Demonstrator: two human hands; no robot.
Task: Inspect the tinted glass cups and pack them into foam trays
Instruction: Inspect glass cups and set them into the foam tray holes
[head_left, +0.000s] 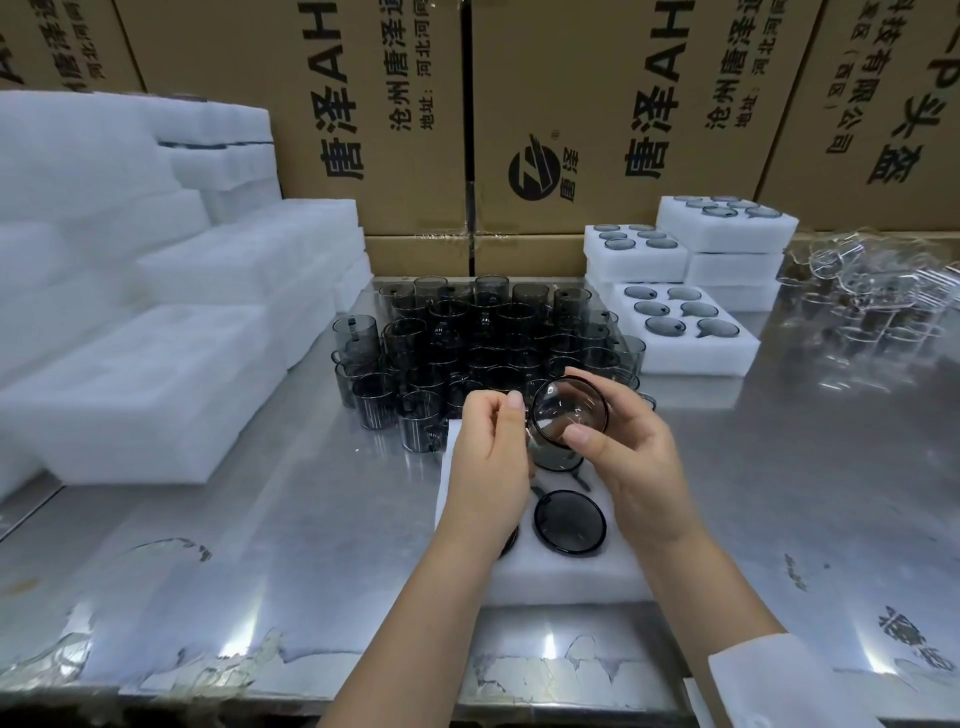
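Observation:
A tinted glass cup is tipped with its mouth toward me, held between both hands above a white foam tray. My right hand grips its rim from the right, thumb on the near edge. My left hand pinches its left side, where the handle seems to be. In the tray, one cup sits in a hole at the near right, another shows below the held cup, and my left wrist partly hides a third. Behind stands a cluster of several loose tinted cups.
Stacks of white foam trays fill the left side of the steel table. Filled foam trays are piled at the back right, with clear glassware beyond them. Printed cardboard cartons wall the back.

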